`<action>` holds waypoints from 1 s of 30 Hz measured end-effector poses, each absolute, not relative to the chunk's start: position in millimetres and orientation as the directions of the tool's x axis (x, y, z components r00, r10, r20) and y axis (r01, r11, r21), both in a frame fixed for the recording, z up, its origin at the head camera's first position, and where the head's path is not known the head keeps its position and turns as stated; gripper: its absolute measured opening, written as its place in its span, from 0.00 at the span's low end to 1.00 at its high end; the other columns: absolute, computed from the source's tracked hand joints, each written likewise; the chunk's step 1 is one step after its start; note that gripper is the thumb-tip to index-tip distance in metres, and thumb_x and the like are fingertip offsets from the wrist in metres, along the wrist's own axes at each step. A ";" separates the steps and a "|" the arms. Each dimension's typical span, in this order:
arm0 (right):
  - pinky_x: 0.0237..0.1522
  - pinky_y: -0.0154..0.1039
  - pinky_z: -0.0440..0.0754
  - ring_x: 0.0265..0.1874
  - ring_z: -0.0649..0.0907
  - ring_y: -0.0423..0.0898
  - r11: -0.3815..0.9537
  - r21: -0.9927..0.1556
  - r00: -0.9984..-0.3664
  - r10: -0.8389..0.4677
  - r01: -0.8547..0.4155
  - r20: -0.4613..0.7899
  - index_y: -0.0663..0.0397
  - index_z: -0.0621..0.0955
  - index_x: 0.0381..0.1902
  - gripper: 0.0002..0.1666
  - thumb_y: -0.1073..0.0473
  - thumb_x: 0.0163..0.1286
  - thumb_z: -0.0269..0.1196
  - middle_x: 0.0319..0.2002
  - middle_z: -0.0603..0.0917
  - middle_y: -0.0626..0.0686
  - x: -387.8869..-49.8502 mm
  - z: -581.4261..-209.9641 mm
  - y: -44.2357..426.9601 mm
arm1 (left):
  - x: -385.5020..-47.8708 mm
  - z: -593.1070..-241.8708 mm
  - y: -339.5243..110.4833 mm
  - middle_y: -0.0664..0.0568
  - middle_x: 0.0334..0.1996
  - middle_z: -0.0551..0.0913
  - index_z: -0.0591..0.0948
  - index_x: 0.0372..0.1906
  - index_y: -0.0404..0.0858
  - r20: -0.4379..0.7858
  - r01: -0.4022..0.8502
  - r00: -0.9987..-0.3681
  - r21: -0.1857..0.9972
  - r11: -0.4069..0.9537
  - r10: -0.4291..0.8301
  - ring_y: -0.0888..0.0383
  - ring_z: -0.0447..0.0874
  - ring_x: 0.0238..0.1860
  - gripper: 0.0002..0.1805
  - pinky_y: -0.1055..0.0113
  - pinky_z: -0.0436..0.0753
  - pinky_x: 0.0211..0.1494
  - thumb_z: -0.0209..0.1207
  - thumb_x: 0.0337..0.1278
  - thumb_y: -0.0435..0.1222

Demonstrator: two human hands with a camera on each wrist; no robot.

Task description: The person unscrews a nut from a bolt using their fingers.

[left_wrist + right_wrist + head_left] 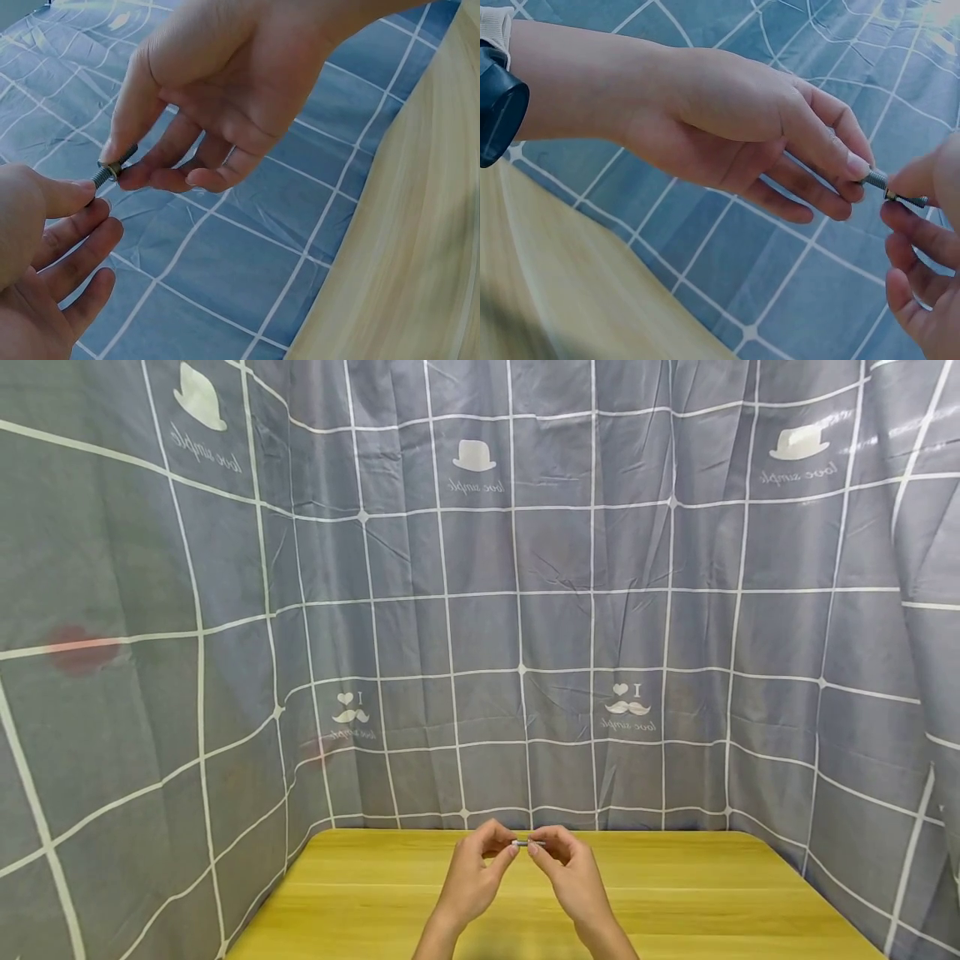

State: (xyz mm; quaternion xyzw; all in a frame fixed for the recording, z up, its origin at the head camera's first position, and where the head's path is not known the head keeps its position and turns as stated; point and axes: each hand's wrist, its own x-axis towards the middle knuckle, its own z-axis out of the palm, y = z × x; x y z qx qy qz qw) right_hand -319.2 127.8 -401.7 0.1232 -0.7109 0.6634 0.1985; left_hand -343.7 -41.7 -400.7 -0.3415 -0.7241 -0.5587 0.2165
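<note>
A small threaded metal bolt (pixel 522 843) spans the gap between my two hands, just above the table's far part. My left hand (pixel 468 878) pinches one end between thumb and fingertips, which hide that end. On the bolt's shaft sits a brass-coloured nut (pixel 111 169). My right hand (pixel 576 881) pinches at the nut with thumb and index finger, its other fingers loosely bent. In the right wrist view, the bolt's thread (pixel 876 178) shows between the left fingertips and the nut, and its free end sticks out beyond the nut.
Below the hands lies a yellow wood-grain table (pixel 360 893). Grey curtains (pixel 555 635) with white grid lines hang behind it and at both sides. A dark device (pixel 502 105) is strapped to the left wrist.
</note>
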 end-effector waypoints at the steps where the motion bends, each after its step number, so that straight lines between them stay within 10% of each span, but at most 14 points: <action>1: 0.46 0.41 0.78 0.41 0.81 0.48 0.094 -0.892 -0.889 0.089 -0.442 0.450 0.61 0.83 0.48 0.10 0.63 0.71 0.69 0.43 0.85 0.55 -319.0 -401.8 127.7 | -343.6 -401.1 -41.6 0.51 0.38 0.87 0.83 0.40 0.39 0.694 0.735 -0.675 0.662 0.145 0.249 0.53 0.87 0.39 0.04 0.61 0.84 0.48 0.64 0.68 0.28; 30: 0.49 0.47 0.77 0.44 0.80 0.50 0.100 -0.893 -0.893 0.064 -0.438 0.445 0.60 0.84 0.51 0.12 0.62 0.72 0.69 0.47 0.86 0.56 -317.8 -404.2 129.1 | -315.5 -377.3 -42.3 0.43 0.36 0.86 0.81 0.39 0.30 0.705 0.749 -0.661 0.640 0.170 0.256 0.48 0.87 0.38 0.03 0.58 0.84 0.48 0.61 0.66 0.22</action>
